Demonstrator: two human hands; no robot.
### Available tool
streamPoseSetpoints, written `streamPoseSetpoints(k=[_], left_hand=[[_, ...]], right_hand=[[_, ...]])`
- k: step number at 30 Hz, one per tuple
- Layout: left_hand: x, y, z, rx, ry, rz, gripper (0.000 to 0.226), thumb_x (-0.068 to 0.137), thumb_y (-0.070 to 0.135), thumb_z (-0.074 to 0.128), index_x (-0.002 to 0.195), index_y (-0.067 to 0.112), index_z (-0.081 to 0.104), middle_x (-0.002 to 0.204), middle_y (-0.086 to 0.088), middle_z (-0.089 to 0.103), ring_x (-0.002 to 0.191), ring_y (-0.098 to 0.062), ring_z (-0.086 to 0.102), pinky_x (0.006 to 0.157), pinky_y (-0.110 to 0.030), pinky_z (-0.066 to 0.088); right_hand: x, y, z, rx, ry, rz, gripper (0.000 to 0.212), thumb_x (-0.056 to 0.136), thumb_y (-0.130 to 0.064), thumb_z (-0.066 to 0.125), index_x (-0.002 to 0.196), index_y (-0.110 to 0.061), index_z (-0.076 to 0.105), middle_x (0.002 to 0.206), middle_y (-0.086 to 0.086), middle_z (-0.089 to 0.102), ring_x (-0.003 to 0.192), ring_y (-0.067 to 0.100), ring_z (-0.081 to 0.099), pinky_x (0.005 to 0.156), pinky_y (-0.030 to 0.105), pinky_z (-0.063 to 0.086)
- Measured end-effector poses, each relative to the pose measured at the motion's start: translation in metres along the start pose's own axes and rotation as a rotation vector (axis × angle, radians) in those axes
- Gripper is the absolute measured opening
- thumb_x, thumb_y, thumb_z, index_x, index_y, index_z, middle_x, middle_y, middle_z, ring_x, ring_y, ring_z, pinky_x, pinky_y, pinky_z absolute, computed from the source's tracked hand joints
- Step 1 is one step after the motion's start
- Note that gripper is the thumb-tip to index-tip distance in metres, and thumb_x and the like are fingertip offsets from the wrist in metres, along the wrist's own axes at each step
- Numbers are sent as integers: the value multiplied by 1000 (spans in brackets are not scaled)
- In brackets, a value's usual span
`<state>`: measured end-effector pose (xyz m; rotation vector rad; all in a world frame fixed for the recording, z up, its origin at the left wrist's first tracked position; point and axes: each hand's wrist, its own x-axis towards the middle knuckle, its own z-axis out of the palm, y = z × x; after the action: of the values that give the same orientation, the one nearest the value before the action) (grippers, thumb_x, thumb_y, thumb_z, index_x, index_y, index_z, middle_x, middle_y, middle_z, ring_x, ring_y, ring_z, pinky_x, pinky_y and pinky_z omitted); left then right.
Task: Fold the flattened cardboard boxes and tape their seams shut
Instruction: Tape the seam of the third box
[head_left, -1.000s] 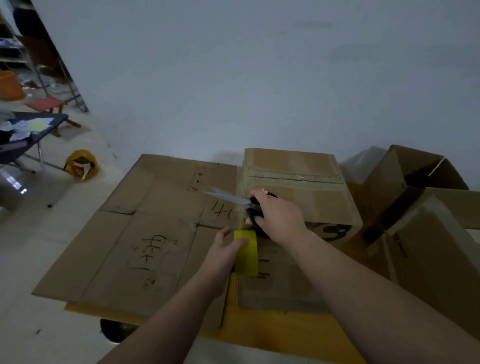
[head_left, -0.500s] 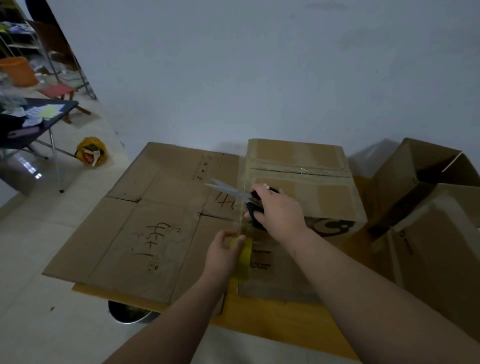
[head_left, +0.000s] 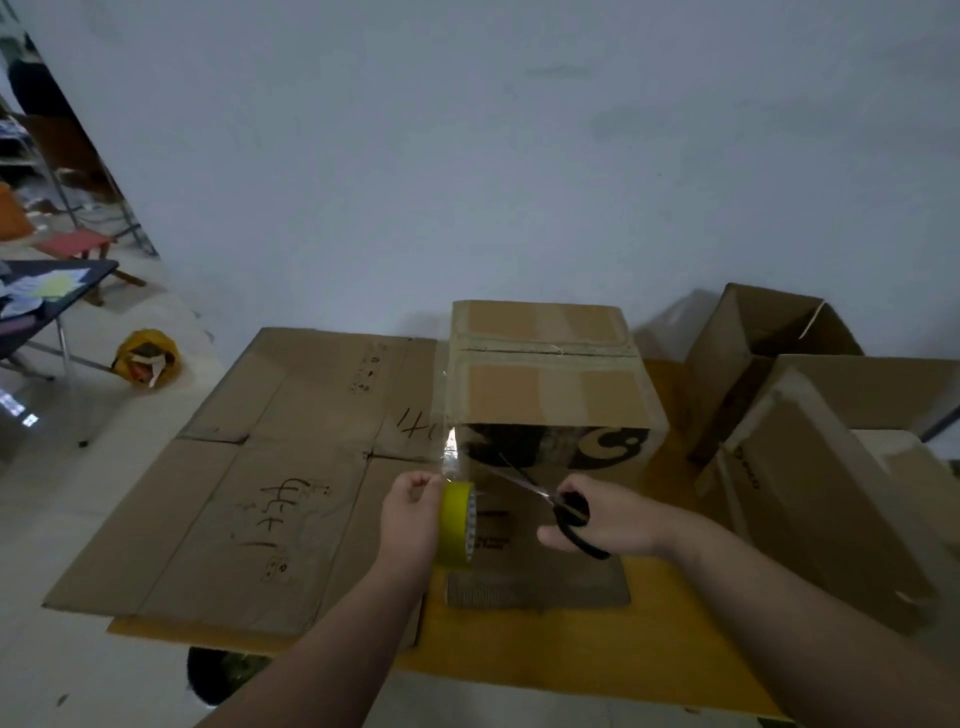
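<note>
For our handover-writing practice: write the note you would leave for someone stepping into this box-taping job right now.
Left hand grips the yellow tape roll; a clear strip runs up to the folded box.
Right hand holds scissors, blades aimed at the strip.
Done: top seam looks taped.
Left: cut the strip, press it down, fold the flattened cardboard.

Matt cardboard box (head_left: 550, 384); glossy clear tape (head_left: 451, 452); metal scissors (head_left: 550, 501).

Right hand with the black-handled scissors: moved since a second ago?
Yes. The right hand pulled away from the taped brown cardboard box's front-left corner, rightward and toward the person, with the black-handled scissors.
</note>
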<state>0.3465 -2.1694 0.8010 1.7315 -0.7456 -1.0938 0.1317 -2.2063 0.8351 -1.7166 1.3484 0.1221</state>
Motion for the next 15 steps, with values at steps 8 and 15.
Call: streamPoseSetpoints(k=[8,15], left_hand=[[0,1,-3,26,14,22,9,96,22,54,97,14,58,85,2,56,72,-13,51,57,-28,40],[-1,11,-10,58,-10,42,6,97,20,51,97,16,56,84,4,53,71,-9,50,55,-24,37]], right_hand=[[21,-33,-14,-74,-108,-52,59,83,-59,62,126,-18,61,96,-9,57,77,3,50,62,16,36],[34,-60,-21,-171,-182,-104,58,83,-61,61,121,-18,65,80,-8,61,71,6,56,63,18,45]])
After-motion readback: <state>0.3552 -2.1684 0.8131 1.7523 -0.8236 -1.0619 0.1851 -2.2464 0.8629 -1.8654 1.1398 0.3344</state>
